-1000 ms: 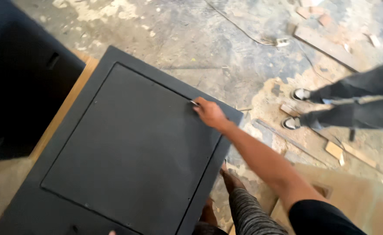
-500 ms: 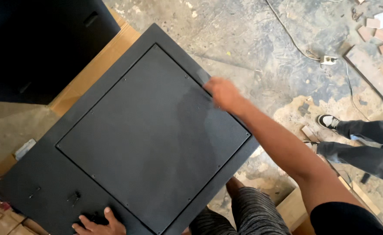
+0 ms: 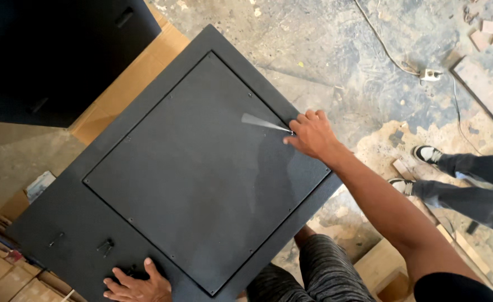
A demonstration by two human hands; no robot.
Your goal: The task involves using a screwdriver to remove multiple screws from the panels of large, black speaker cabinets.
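From my remote seat I saw the big black cabinet panel [image 3: 196, 168] lying flat and turned diamond-wise across most of the view, its raised frame enclosing a recessed square back plate held by small screws along the edges. The right hand [image 3: 312, 136] lay on the panel's right edge, palm down, fingers [image 3: 308, 118] spread loosely and flat against the frame, gripping nothing that I could make out; a pale streak on the plate ran from beside the thumb toward the panel's middle. The left hand [image 3: 137, 284] pressed on the panel's near lower corner, fingers splayed open over the frame, just beside a small cluster of dark screws [image 3: 106, 246]; whether it pinched one of them I could not tell. Beyond the panel's far left edge stood a second black cabinet [image 3: 56, 56] with a strip of brown cardboard [image 3: 129, 89] between the two. Past the panel's right corner, the stained concrete floor [image 3: 336, 50] carried a white cable [image 3: 386, 50], and another person's legs in dark trousers with black-and-white shoes [image 3: 427, 154] stood there, well apart from the panel. My wearer's grey-striped knee [image 3: 327, 268] showed just below the panel's lower right edge.
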